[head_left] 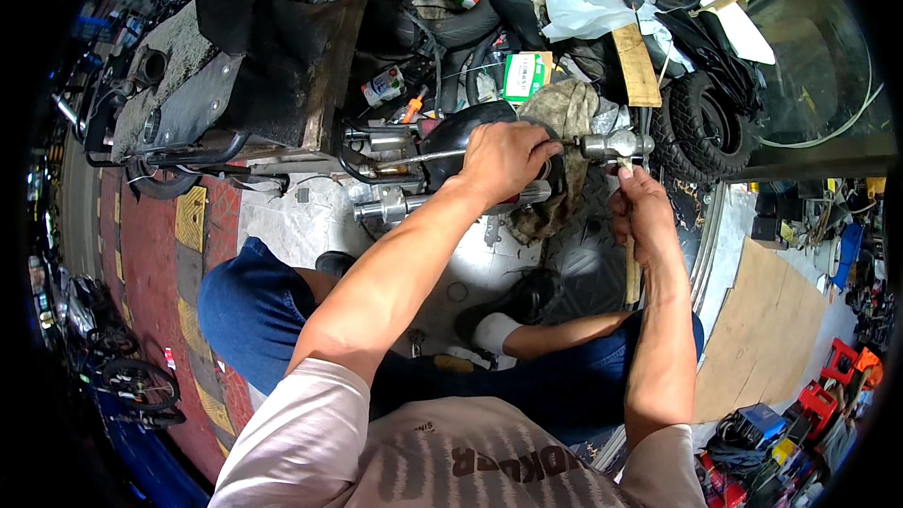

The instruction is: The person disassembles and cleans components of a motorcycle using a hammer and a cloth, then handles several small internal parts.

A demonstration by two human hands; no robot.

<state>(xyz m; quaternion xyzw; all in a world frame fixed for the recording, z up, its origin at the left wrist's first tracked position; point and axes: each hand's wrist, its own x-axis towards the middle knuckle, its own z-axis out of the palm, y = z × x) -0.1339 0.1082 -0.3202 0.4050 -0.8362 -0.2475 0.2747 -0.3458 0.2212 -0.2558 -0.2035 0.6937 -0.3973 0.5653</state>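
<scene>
My left hand [500, 155] is closed on a long metal rod [419, 160] held nearly level over a small black wheel [456, 127] with silver tubular parts [381, 209]. My right hand [640, 212] grips the wooden handle [631, 277] of a hammer, whose silver ball-peen head [618, 145] is just right of the rod's right end; I cannot tell whether they touch. A dirty crumpled cloth [564, 103] lies behind and under these parts.
A worn bench with black panels [254, 85] stands left. Tyres [705, 127], wooden boards [638, 75], a plastic bag [578, 0] and a green box [525, 75] crowd the back. A plywood sheet [757, 320] and red tool cases [816, 404] lie right. Bicycles [141, 386] are far left.
</scene>
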